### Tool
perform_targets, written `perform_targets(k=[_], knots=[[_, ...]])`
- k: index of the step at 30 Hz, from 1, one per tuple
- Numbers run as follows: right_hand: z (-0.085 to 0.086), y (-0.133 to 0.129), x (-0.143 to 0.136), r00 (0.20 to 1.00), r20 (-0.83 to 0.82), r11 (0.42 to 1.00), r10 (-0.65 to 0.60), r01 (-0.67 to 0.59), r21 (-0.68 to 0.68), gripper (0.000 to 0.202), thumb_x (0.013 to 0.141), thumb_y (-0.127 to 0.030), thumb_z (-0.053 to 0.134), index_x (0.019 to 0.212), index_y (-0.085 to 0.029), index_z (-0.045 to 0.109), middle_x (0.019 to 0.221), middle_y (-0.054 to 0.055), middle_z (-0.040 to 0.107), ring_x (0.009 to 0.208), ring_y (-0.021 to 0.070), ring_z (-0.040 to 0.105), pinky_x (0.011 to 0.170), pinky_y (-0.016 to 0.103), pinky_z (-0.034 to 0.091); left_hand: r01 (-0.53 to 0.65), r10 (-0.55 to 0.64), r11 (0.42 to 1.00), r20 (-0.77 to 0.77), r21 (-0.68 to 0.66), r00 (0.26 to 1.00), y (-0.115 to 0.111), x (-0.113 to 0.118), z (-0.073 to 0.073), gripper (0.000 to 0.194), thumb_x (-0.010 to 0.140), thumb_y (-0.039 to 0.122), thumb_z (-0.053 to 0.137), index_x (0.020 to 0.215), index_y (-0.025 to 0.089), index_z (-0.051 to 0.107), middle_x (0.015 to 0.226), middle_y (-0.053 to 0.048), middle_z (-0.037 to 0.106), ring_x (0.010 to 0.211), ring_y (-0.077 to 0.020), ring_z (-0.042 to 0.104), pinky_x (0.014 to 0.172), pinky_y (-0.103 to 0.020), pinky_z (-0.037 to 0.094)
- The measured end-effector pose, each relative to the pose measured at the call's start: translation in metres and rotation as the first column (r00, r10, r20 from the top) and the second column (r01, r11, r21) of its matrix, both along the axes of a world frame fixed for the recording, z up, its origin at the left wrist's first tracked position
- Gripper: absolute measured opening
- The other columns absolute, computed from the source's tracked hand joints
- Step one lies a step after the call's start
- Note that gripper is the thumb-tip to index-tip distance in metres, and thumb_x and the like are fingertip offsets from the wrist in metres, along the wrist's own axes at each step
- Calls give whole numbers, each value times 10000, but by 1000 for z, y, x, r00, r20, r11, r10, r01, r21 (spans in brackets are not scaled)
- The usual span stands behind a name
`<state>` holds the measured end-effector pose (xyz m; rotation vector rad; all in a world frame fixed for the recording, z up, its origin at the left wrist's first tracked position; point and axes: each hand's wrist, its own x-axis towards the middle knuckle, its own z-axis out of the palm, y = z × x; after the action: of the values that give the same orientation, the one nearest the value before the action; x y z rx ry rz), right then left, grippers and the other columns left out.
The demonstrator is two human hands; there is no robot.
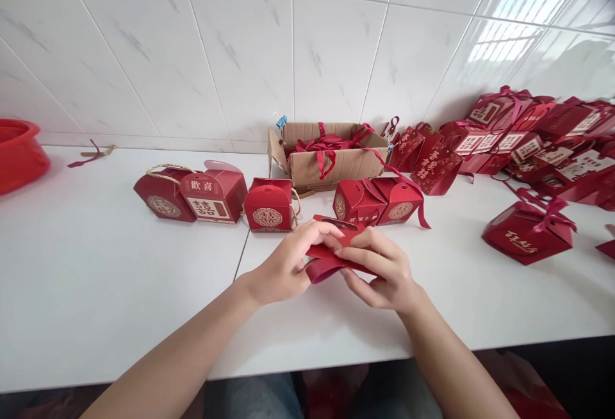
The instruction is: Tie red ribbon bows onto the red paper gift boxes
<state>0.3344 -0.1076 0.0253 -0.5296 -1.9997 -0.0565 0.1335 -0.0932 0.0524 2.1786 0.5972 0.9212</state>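
Both my hands are closed on a red paper gift box (325, 270), held just above the front middle of the white table. It looks partly folded, with a curved flap bulging toward me and an oblong cut-out near its far edge. My left hand (288, 259) grips its left side, fingers bent over the top. My right hand (379, 268) pinches it from the right, thumb below and fingers above. The fingers hide much of it. Just beyond my hands stand a red box with a rope handle (268, 207) and a pair of red boxes (360, 204).
Behind them is a cardboard box (346, 168) of red ribbons. Two red boxes (214, 193) stand at left. A ribbon-tied box (528, 233) sits at right, before a heap of red boxes (538, 131). A red basin (22, 156) is far left. The tiled wall (240, 47) closes the back.
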Motion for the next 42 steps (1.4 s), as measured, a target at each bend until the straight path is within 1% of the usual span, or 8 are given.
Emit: perform_targets(k=[6, 12, 14, 19, 24, 31, 37, 42], knots=[[3, -1, -1, 1000, 16, 999, 3, -2, -49, 294, 771, -138, 581, 1052, -209, 630, 808, 50, 593, 676, 166, 548, 574, 321, 487, -12, 11, 993, 12, 114, 1000, 1, 1, -1, 269, 847, 173, 541, 1115, 183, 550, 939, -76, 632, 907, -186, 584, 781, -309, 499], [5, -2, -4, 990, -129, 996, 47, -56, -62, 323, 754, -117, 612, 1062, -203, 572, 821, 51, 632, 688, 166, 578, 581, 308, 507, -29, 7, 975, 99, 218, 995, 1, 2, -5, 369, 830, 87, 551, 1179, 207, 544, 926, -63, 689, 910, -187, 588, 811, -329, 498], [5, -2, -5, 987, -149, 995, 53, -64, -75, 333, 753, -108, 627, 1064, -199, 552, 820, 51, 637, 695, 168, 584, 591, 311, 512, -32, 5, 974, 118, 224, 993, 1, 2, -4, 369, 820, 68, 568, 1162, 204, 545, 917, -59, 706, 902, -183, 601, 809, -321, 499], [8, -2, -6, 987, -149, 997, 59, -67, -48, 256, 767, -101, 643, 999, -183, 572, 803, 54, 624, 707, 165, 582, 590, 304, 517, -72, 37, 967, 144, 246, 989, 1, 2, -2, 223, 791, 51, 592, 961, 192, 626, 865, -44, 669, 807, -144, 610, 715, -256, 505], [8, -2, -7, 984, -175, 999, 34, -41, -35, 215, 772, -98, 654, 961, -165, 578, 791, 64, 610, 709, 169, 599, 588, 302, 540, -84, 42, 966, 173, 244, 984, 3, 2, -4, 234, 794, 51, 598, 966, 204, 643, 877, -42, 698, 791, -146, 606, 691, -262, 505], [10, -4, -10, 975, -220, 1000, -4, 3, -6, 185, 787, -85, 654, 934, -180, 594, 819, 64, 633, 754, 180, 658, 649, 308, 590, -121, 74, 971, 221, 208, 972, 5, 2, -6, 173, 781, 86, 662, 915, 194, 642, 1004, -74, 725, 905, -183, 635, 811, -342, 510], [6, -5, -13, 975, -220, 1000, -15, 19, 17, 244, 754, -32, 658, 947, -161, 582, 870, 80, 607, 844, 199, 656, 729, 328, 594, -168, 98, 948, 256, 269, 962, 3, 5, -6, 176, 771, 63, 655, 889, 191, 628, 1003, -86, 724, 926, -200, 641, 787, -345, 514], [5, -6, -16, 974, -224, 996, -38, 54, 65, 272, 749, -5, 624, 956, -167, 557, 844, 71, 574, 846, 210, 630, 704, 360, 587, -213, 129, 924, 266, 317, 955, -1, 7, -2, 170, 746, 60, 669, 854, 185, 630, 1001, -98, 717, 930, -216, 637, 827, -385, 499]])
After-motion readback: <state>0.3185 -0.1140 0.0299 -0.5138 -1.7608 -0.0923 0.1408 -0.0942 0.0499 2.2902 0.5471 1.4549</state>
